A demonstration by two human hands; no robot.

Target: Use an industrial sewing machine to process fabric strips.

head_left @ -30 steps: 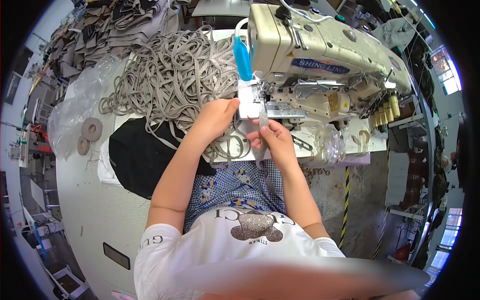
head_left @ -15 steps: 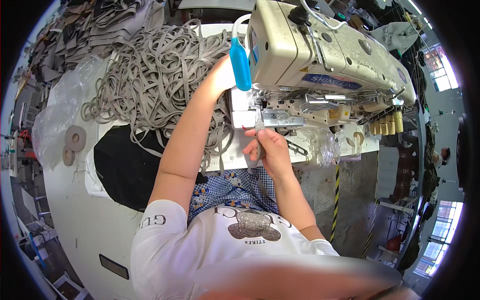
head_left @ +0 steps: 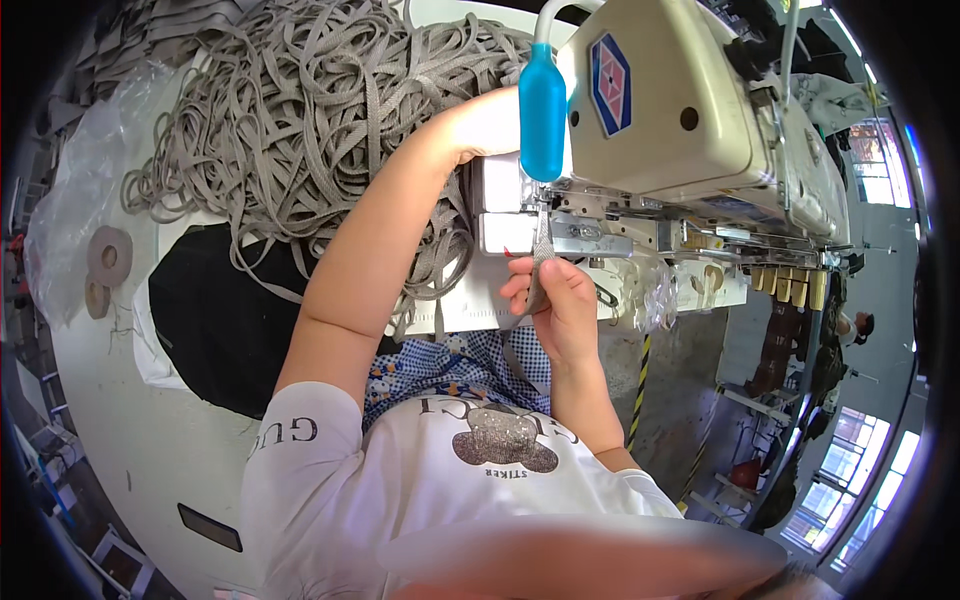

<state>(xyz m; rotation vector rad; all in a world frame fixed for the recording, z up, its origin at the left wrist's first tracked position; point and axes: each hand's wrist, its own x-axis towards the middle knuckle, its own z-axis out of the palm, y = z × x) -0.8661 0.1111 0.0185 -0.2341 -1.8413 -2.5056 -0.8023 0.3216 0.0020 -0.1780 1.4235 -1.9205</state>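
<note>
ok so the left hand (head_left: 492, 125) has slid up, now partly hidden behind the blue tube (head_left: 541, 120), and the machine (head_left: 655, 110) looms way bigger in view

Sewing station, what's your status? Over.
Right hand holds grey strap at sewing machine. Left hand partly hidden behind blue cylinder. Strap heap left of machine.

A wide fisheye camera, the left of a pair worn on the person's head, looks steeply down and forward over the white shirt (head_left: 420, 500) to the worktop (head_left: 130, 430). Both forearms (head_left: 375, 240) reach up the middle, and the sewing machine (head_left: 650, 130) looms large at upper right. A blurred shape (head_left: 590, 560) by the lower edge sits nearest the lens; distant windows (head_left: 845, 460) slant small near the dark, curved right rim.
</note>
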